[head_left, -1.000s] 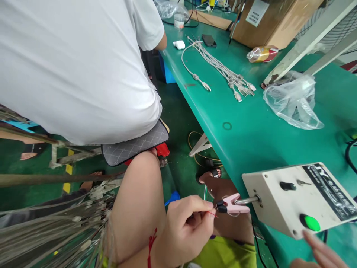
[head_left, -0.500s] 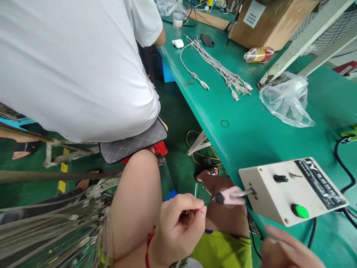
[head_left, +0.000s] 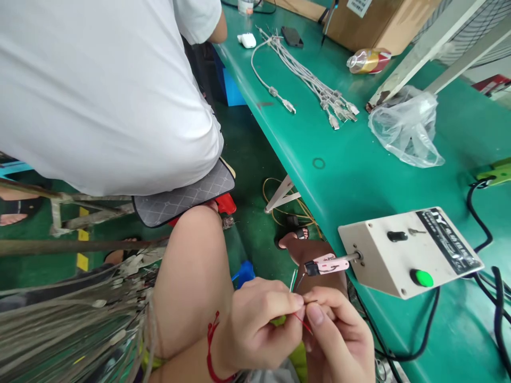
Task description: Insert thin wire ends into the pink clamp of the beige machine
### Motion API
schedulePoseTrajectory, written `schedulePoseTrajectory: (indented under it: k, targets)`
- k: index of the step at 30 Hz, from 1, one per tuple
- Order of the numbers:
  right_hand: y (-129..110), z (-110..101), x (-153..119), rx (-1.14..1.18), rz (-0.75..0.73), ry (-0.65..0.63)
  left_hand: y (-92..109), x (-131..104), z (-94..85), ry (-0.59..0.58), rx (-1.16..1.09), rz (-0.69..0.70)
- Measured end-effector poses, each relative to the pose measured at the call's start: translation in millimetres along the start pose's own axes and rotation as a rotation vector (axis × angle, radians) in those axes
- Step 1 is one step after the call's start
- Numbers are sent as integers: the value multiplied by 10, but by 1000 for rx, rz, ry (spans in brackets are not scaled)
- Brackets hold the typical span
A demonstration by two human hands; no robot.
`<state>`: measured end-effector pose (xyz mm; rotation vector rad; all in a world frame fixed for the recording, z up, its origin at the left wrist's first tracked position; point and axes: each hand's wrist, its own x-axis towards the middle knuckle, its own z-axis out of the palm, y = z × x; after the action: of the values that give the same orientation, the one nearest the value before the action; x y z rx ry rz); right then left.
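Note:
My left hand [head_left: 265,324], with a red string on its wrist, is closed in a pinch around thin wires. A red wire [head_left: 302,321] sticks out below its fingertips, and green and white wires [head_left: 293,280] stand up above them. Fingertip to fingertip with it, my right hand [head_left: 341,330] pinches a thin dark wire end [head_left: 310,302]. Just beyond both hands, a pink clip-like piece with a black tip [head_left: 326,265] sits on the metal shaft of a beige box [head_left: 379,266]. The box has a green button [head_left: 422,277] and a black switch.
Grey USB cables [head_left: 307,74] lie bundled on the green table [head_left: 335,197]. A clear plastic bag [head_left: 407,130], bottle [head_left: 369,60] and cardboard box [head_left: 375,26] are further back. A person in a white shirt [head_left: 107,96] sits at left. Many cables [head_left: 80,324] hang at lower left.
My right hand has come left from beside the box to meet my left hand and pinch a wire. The pink piece, blurred before, now looks sharp. The view has shifted slightly.

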<state>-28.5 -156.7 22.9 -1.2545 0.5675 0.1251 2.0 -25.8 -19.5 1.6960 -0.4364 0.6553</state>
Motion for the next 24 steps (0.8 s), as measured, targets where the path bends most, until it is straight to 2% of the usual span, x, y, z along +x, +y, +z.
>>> schedulePoseTrajectory:
  k: [4, 8, 11, 14, 19, 21, 24]
  targets:
    - [76, 0, 36, 100, 83, -26, -5, -2, 21, 7, -22, 3]
    - [285, -72, 99, 255, 43, -157, 2, -1, 12, 10, -44, 4]
    - [366, -106, 138, 284, 29, -180, 9, -1, -1, 7, -49, -3]
    - [296, -53, 126, 281, 31, -161, 10, -5, -5, 3, -51, -5]
    - [95, 61, 19, 203, 128, -19, 7, -6, -1, -3, -40, -10]
    - [94, 45, 20, 154, 116, -15, 4, -10, -8, -6, -26, -12]
    - [145, -10, 131, 62, 17, -93, -9, -22, -35, 1, -3, -21]
